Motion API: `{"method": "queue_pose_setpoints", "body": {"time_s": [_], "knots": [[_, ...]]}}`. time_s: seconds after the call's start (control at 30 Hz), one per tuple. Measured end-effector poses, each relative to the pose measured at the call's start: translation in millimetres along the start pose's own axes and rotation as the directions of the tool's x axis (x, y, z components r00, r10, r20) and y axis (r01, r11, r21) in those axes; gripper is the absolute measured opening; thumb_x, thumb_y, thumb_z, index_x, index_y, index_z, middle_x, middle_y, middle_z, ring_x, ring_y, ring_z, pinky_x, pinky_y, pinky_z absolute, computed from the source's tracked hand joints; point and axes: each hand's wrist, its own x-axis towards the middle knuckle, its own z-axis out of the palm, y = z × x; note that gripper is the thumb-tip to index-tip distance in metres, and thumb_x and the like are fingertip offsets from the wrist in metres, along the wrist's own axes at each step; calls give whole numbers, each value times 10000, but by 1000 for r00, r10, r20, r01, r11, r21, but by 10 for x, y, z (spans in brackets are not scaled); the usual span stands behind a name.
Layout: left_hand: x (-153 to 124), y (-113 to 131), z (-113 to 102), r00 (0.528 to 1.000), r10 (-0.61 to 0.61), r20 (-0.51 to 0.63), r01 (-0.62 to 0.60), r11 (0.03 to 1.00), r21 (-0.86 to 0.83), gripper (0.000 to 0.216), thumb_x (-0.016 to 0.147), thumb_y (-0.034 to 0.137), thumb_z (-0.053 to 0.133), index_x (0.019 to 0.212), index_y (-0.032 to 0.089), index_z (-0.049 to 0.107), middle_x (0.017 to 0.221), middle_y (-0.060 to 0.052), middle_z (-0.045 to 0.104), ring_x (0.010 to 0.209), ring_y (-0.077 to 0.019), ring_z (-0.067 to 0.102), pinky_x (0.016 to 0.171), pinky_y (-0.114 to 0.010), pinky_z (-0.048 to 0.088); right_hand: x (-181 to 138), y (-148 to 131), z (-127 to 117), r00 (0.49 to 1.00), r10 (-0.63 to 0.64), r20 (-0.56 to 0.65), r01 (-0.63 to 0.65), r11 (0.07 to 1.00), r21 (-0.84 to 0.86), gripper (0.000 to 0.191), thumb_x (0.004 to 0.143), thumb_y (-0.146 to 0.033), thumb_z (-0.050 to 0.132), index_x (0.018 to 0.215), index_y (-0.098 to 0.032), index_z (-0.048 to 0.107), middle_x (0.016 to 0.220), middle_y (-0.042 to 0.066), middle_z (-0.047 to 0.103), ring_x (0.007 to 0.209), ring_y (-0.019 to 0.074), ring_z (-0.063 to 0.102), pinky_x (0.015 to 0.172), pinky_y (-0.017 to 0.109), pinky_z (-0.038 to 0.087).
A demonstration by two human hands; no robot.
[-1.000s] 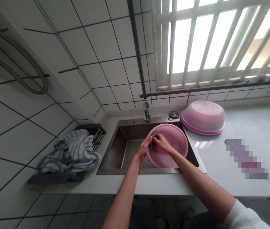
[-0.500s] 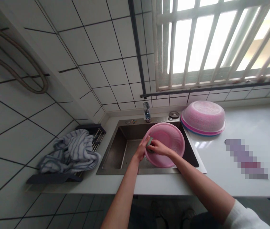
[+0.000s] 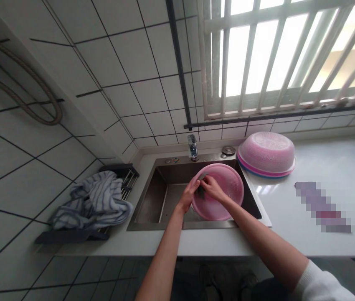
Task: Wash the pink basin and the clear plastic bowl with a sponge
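A round pink plastic strainer basket (image 3: 227, 179) sits tilted in the right part of the steel sink, its open side toward me. At its left rim my left hand (image 3: 190, 194) is closed, thumb over the edge. My right hand (image 3: 212, 188) is inside, fingers pinched on a thin grey-green scrubbing cloth (image 3: 201, 191) pressed against the inner left wall. Part of the cloth is hidden behind my fingers. Both hands are close together, almost touching.
The faucet (image 3: 192, 146) stands behind the sink (image 3: 152, 209), with a drain strainer (image 3: 228, 150) beside it. Upturned strainer baskets (image 3: 267, 150) are stacked on the right of the counter (image 3: 315, 163). On the left, a striped towel (image 3: 96, 198) lies on a rack (image 3: 129, 182). A blurred item (image 3: 323, 207) lies at right.
My right hand and the grey-green cloth have shifted slightly up and to the right along the basket's inner wall. My left hand stays at the rim; the basket has barely moved.
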Motion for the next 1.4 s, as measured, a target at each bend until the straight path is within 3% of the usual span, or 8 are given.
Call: {"method": "queue_pose_setpoints", "body": {"time_s": [0.07, 0.23, 0.43, 0.6, 0.8, 0.97, 1.17, 1.4], "knots": [[-1, 2, 20, 1000, 0, 25, 1, 1000, -12, 637, 802, 544, 846, 1342, 234, 711, 1438, -92, 683, 1450, -343, 522, 1260, -486, 334, 5, -16, -20, 999, -2, -37, 3, 999, 35, 339, 921, -510, 586, 890, -174, 622, 837, 51, 653, 740, 182, 558, 653, 284, 444], [-4, 10, -3, 998, 2, -57, -1, 1000, 18, 642, 800, 554, 846, 1332, 218, 718, 1463, -106, 663, 1498, -348, 467, 1279, -504, 300, -39, -23, 31, 951, 29, 308, -25, 1000, -16, 382, 912, -535, 615, 804, -169, 609, 723, 14, 592, 654, 148, 490, 599, 267, 401], [-4, 8, 32, 999, 8, 33, -7, 999, -36, 645, 811, 544, 841, 1357, 227, 712, 1371, -102, 724, 1431, -341, 547, 1272, -503, 323, -2, -13, -21, 1000, -20, -13, 21, 1000, 22, 350, 930, -522, 591, 896, -176, 626, 859, 50, 658, 754, 183, 552, 676, 290, 454], [-3, 5, -16, 998, 13, -54, -12, 1000, 7, 654, 798, 563, 844, 1336, 212, 721, 1415, -110, 697, 1462, -340, 512, 1279, -492, 300, -45, 33, 88, 972, 34, 231, -25, 999, -45, 385, 916, -536, 606, 801, -168, 611, 744, 20, 610, 659, 149, 498, 619, 275, 409], [25, -15, 6, 999, 35, 42, -36, 999, 17, 659, 814, 574, 825, 1366, 233, 707, 1373, -98, 723, 1475, -328, 498, 1284, -487, 297, -1, -36, -39, 999, 16, -33, -14, 999, 41, 350, 923, -522, 589, 898, -177, 633, 857, 47, 653, 737, 178, 552, 674, 294, 455], [35, -30, -49, 998, 9, -57, -7, 999, 34, 654, 806, 562, 832, 1346, 211, 713, 1401, -118, 702, 1451, -330, 527, 1262, -499, 331, -40, -34, 41, 964, 29, 266, -33, 999, 9, 399, 914, -560, 616, 794, -180, 614, 729, 15, 594, 659, 152, 495, 614, 276, 418], [22, -25, -13, 999, 33, 34, -34, 999, 24, 634, 826, 555, 818, 1356, 224, 713, 1382, -98, 718, 1450, -327, 527, 1277, -484, 310, -6, -14, -11, 1000, 7, -19, -7, 1000, 16, 369, 918, -549, 595, 838, -189, 608, 807, 41, 634, 712, 177, 537, 642, 285, 433], [12, -9, -39, 998, 35, -45, -34, 999, 33, 642, 805, 544, 838, 1345, 219, 717, 1438, -105, 682, 1481, -341, 490, 1283, -502, 287, -43, 12, 56, 978, 24, 205, -21, 1000, -16, 384, 922, -542, 608, 790, -182, 607, 746, 21, 609, 660, 159, 509, 628, 281, 420]]}}
